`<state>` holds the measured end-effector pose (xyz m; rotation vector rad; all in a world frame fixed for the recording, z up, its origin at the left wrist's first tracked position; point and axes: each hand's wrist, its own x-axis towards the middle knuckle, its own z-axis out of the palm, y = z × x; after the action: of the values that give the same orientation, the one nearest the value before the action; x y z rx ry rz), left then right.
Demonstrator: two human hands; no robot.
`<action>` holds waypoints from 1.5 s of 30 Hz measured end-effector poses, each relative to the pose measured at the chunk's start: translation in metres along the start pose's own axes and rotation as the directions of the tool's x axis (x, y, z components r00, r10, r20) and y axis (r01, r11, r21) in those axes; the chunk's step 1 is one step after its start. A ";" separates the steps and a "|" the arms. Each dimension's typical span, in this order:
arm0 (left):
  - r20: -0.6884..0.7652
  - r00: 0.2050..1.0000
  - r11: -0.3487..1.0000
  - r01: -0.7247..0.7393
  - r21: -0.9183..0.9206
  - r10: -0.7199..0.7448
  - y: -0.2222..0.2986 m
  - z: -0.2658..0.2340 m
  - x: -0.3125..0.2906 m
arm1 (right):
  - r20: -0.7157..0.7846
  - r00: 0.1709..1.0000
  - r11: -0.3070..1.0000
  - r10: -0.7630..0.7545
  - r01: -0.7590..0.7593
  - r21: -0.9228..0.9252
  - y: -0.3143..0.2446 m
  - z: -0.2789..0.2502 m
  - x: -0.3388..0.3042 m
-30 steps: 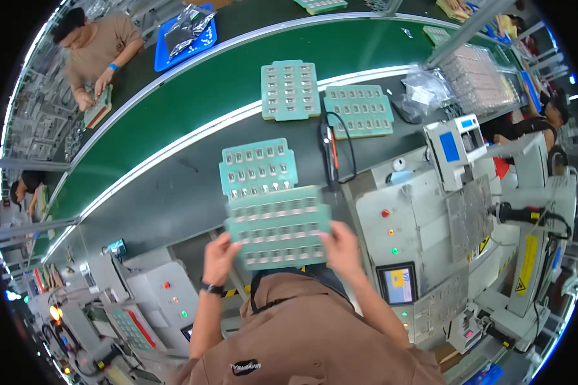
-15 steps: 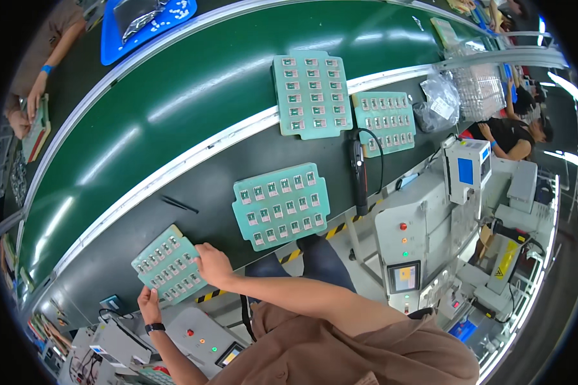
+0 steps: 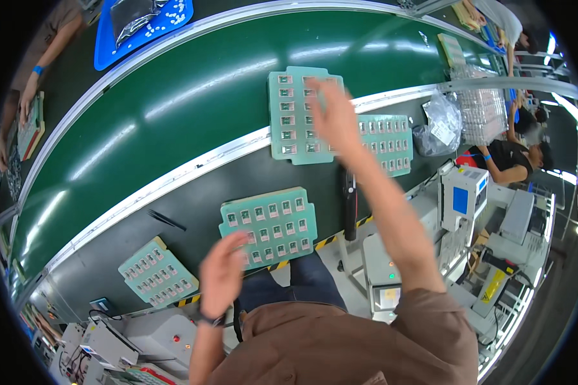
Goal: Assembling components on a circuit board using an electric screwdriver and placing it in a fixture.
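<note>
My right hand point(image 3: 335, 122) reaches over the far light-green tray point(image 3: 285, 154), fingers stretched out and blurred by motion; it hides the tray's right part, and contact cannot be made out. That tray lies partly over the metal rail and carries rows of small metal-and-green parts. My left hand point(image 3: 221, 276), also blurred, is held at the lower left of the middle tray point(image 3: 270, 202), its fingers apart with nothing seen in them. Farther left lies a smaller tray point(image 3: 157, 273) of similar parts, touched by neither hand.
Black tweezers point(image 3: 167, 220) lie left of the middle tray. A fourth tray point(image 3: 392, 144), a black handheld tool point(image 3: 349, 205) and a clear plastic bag point(image 3: 438, 122) are at the right. Beyond the rail runs a green belt point(image 3: 192, 115). A co-worker's hand point(image 3: 29, 96) is at far left.
Both hands have left the small left tray, which now lies flat on the bench. My right hand has swung to the far tray; my left has moved right, beside the middle tray.
</note>
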<state>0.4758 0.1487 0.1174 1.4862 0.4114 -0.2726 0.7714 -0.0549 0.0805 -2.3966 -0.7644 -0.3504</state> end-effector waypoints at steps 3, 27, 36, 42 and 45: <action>0.064 0.993 0.910 0.113 -0.399 -0.096 0.003 0.117 0.085 | 0.254 0.955 0.979 0.155 -0.183 0.087 0.111 -0.002 0.059; -0.291 0.955 0.958 -0.132 -0.256 0.053 0.042 0.136 0.105 | 0.468 0.874 0.861 0.128 -0.332 0.384 0.102 -0.115 0.039; 0.252 0.966 0.984 -0.091 0.153 0.050 0.075 0.150 -0.023 | 0.104 0.622 0.422 0.776 -0.635 0.647 -0.043 -0.254 -0.262; 0.635 0.752 0.954 -0.026 0.299 -0.178 0.030 0.259 -0.080 | -0.058 0.206 0.197 0.977 -0.757 0.623 -0.112 -0.330 -0.476; 0.785 0.591 0.919 -0.180 0.352 -0.185 0.012 0.343 -0.119 | -0.119 0.018 0.099 0.993 -0.673 0.733 -0.133 -0.358 -0.576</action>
<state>0.4071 -0.2001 0.1915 1.5735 -0.4310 -1.0536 0.2072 -0.4389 0.1888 -1.5439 1.0019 -0.2811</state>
